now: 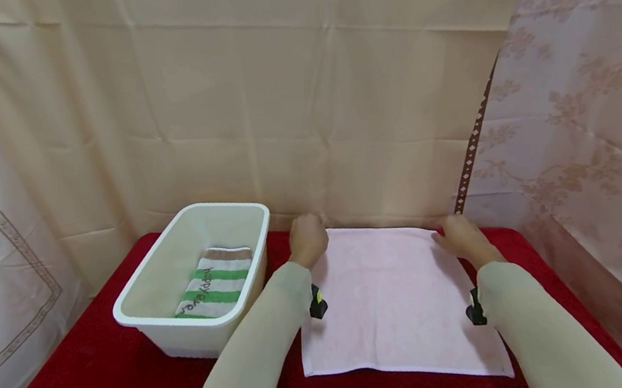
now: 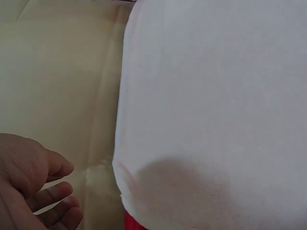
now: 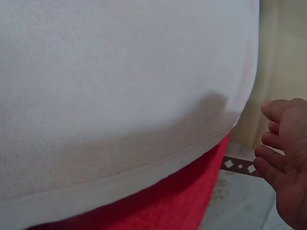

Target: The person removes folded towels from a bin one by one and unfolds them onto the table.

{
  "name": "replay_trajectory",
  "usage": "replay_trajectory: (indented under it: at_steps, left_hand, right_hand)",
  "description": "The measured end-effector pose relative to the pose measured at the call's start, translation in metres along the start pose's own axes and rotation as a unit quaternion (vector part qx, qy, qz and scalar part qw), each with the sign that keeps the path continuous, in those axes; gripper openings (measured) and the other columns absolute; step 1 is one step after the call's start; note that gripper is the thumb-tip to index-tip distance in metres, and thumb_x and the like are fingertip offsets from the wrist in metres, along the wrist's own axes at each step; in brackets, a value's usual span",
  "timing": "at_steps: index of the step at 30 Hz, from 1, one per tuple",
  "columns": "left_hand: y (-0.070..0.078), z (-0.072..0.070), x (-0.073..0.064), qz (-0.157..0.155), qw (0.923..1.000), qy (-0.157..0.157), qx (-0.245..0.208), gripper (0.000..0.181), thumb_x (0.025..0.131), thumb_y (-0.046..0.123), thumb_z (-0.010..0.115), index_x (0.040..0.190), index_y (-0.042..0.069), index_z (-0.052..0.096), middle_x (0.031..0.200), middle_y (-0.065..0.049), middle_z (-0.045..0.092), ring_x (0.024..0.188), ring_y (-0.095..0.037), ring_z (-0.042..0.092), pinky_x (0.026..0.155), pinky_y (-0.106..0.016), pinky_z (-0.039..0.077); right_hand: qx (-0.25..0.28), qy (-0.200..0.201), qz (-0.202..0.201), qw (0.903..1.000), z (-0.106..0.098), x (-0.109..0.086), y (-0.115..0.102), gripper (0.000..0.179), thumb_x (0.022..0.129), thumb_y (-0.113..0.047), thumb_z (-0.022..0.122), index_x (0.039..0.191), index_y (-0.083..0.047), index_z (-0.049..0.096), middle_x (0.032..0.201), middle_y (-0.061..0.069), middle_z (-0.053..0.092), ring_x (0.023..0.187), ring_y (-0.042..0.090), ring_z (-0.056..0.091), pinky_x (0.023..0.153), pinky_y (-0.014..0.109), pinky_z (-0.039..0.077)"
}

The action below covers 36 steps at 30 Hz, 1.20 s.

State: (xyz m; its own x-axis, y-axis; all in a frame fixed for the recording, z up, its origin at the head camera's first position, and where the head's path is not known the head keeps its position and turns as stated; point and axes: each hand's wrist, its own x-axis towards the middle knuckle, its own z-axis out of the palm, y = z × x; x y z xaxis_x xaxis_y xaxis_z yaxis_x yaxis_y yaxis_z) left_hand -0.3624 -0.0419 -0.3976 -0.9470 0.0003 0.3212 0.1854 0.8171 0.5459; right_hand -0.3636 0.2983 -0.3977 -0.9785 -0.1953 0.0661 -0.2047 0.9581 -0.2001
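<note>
A pale pink towel lies spread flat on the red-covered table. My left hand is at its far left corner, and my right hand at its far right corner. In the left wrist view the loosely bent fingers stand apart from the towel's edge, holding nothing. The right wrist view likewise shows the right hand just beyond the corner, its fingers relaxed and nothing between them. Both hands cast shadows on the cloth.
Left of the towel stands a white plastic basin. Inside lies a folded green, white and brown striped towel with lettering. A beige curtain hangs close behind the table's far edge, with patterned white cloth on the right.
</note>
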Motion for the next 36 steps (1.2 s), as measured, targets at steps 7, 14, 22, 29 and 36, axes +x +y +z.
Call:
replay_trajectory:
  at_steps: [7, 14, 22, 29, 36]
  left_hand:
    - [0.01, -0.017, 0.001, 0.03, 0.9994, 0.001, 0.016, 0.026, 0.101, 0.007, 0.056, 0.077, 0.007, 0.066, 0.074, -0.008, 0.064, 0.078, -0.024, 0.06, 0.074, -0.039, 0.055]
    - [0.017, -0.033, -0.002, 0.068, 0.9941, 0.008, 0.085, 0.018, 0.095, 0.01, 0.059, 0.08, 0.006, 0.068, 0.084, -0.012, 0.069, 0.089, -0.035, 0.066, 0.076, -0.048, 0.057]
    - [0.04, -0.058, -0.011, 0.104, 0.9825, -0.009, 0.154, 0.032, 0.1, 0.025, 0.06, 0.127, 0.008, 0.068, 0.117, -0.011, 0.068, 0.11, -0.031, 0.06, 0.096, -0.046, 0.052]
    - [0.046, -0.079, -0.022, 0.086, 0.9735, -0.079, 0.197, 0.051, 0.102, 0.034, 0.055, 0.148, 0.012, 0.052, 0.138, -0.011, 0.057, 0.125, -0.032, 0.051, 0.105, -0.05, 0.045]
    - [0.042, -0.104, -0.041, 0.11, 0.9656, -0.099, 0.214, 0.062, 0.101, 0.047, 0.059, 0.154, 0.017, 0.044, 0.145, -0.012, 0.052, 0.134, -0.037, 0.046, 0.108, -0.055, 0.04]
  right_hand:
    - [0.002, 0.024, -0.023, 0.9994, -0.011, -0.001, -0.008, 0.036, 0.097, -0.016, 0.066, 0.122, 0.01, 0.063, 0.112, 0.029, 0.065, 0.1, 0.044, 0.062, 0.092, 0.06, 0.051]
    - [-0.007, 0.04, -0.064, 0.9972, -0.023, -0.001, -0.026, 0.042, 0.098, -0.017, 0.065, 0.127, 0.012, 0.059, 0.119, 0.031, 0.062, 0.109, 0.047, 0.061, 0.097, 0.062, 0.049]
    - [-0.029, 0.039, -0.066, 0.9967, -0.037, -0.005, -0.05, 0.05, 0.098, -0.021, 0.064, 0.138, 0.008, 0.054, 0.133, 0.032, 0.056, 0.121, 0.052, 0.055, 0.104, 0.064, 0.044]
    - [-0.043, 0.049, -0.099, 0.9929, -0.038, -0.006, -0.065, 0.053, 0.097, -0.023, 0.067, 0.14, 0.004, 0.052, 0.138, 0.031, 0.054, 0.124, 0.052, 0.052, 0.107, 0.064, 0.041]
    - [-0.062, 0.055, -0.139, 0.9868, -0.039, -0.006, -0.08, 0.06, 0.099, -0.033, 0.066, 0.145, 0.002, 0.049, 0.143, 0.029, 0.05, 0.132, 0.051, 0.046, 0.111, 0.066, 0.034]
